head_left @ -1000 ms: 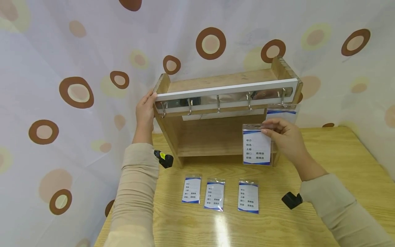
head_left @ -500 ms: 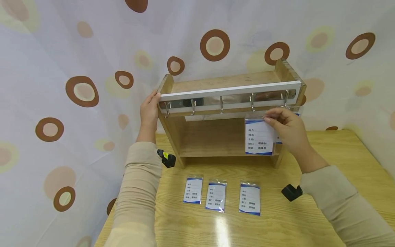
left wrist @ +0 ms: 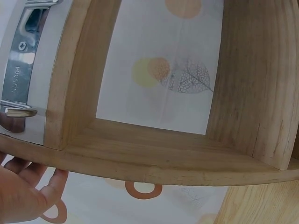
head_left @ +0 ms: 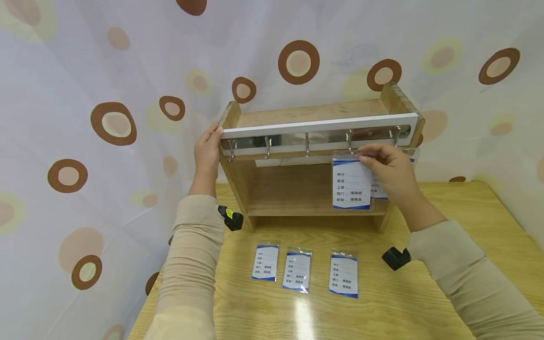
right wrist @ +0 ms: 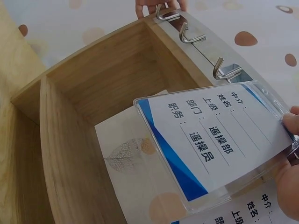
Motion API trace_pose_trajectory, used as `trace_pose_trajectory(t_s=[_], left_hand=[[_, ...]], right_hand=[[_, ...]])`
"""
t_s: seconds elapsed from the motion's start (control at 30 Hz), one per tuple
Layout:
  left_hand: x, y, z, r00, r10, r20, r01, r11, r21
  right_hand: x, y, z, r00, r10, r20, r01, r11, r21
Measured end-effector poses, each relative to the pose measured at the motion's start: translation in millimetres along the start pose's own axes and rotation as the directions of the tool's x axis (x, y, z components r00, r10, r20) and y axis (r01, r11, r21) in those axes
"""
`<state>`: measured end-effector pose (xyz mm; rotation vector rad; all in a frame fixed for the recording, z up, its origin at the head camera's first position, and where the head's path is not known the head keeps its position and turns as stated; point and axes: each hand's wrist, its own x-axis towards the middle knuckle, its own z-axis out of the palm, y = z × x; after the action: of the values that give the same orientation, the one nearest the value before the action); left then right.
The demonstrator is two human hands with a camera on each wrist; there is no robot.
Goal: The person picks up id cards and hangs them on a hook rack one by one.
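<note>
My right hand (head_left: 393,172) pinches the top edge of a clear plastic badge holder (head_left: 352,184) with a blue-and-white card inside. Its top overlaps the fourth hook (head_left: 350,140) from the left in the head view. Behind it, partly hidden by the hand, another badge holder (head_left: 378,189) hangs below the rightmost hook (head_left: 397,136). My left hand (head_left: 207,153) grips the upper left side of a wooden shelf (head_left: 233,179), fingertips at the end of the hook strip. From the right wrist, the held badge (right wrist: 215,140) shows tilted, with thumb and fingers on its slotted end.
Three more badge holders, a left one (head_left: 265,262), a middle one (head_left: 297,270) and a right one (head_left: 344,274), lie face up on the wooden table (head_left: 382,302). A patterned cloth (head_left: 170,56) hangs behind the shelf. The left hooks (head_left: 267,147) carry nothing.
My right hand has raised the badge holder from below the hook strip to the fourth hook, then shifted it slightly left. My left hand keeps its grip on the shelf.
</note>
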<state>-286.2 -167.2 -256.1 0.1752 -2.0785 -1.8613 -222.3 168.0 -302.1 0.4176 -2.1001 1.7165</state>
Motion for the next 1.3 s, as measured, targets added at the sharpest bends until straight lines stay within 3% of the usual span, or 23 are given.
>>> trace_pose_trajectory(t_s=[0.57,0.9,1.13,1.3], left_hand=[[-1.7,0.1,2.7,1.0,-0.016,-0.005,0.016,1.0,-0.015],[-0.5,-1.1,4.7,1.0,-0.018,-0.007,0.018,0.999,-0.03],[-0.5,-1.2,4.4,1.0,-0.01,-0.007,0.01,1.0,-0.028],[-1.2,-1.5,3.9,1.0,-0.013,-0.002,0.013,1.0,-0.027]], right_hand=[[1.2,-8.4,1.5,0.976,0.214,-0.03,-0.216,0.968,-0.126],[3.4,-9.1,1.4,0.977,0.21,-0.034,-0.212,0.972,-0.102],[5.2,-7.6,1.2,0.986,0.167,-0.02,-0.168,0.986,-0.019],[6.4,-3.5,2.1,0.99,0.137,-0.025,-0.137,0.99,-0.031]])
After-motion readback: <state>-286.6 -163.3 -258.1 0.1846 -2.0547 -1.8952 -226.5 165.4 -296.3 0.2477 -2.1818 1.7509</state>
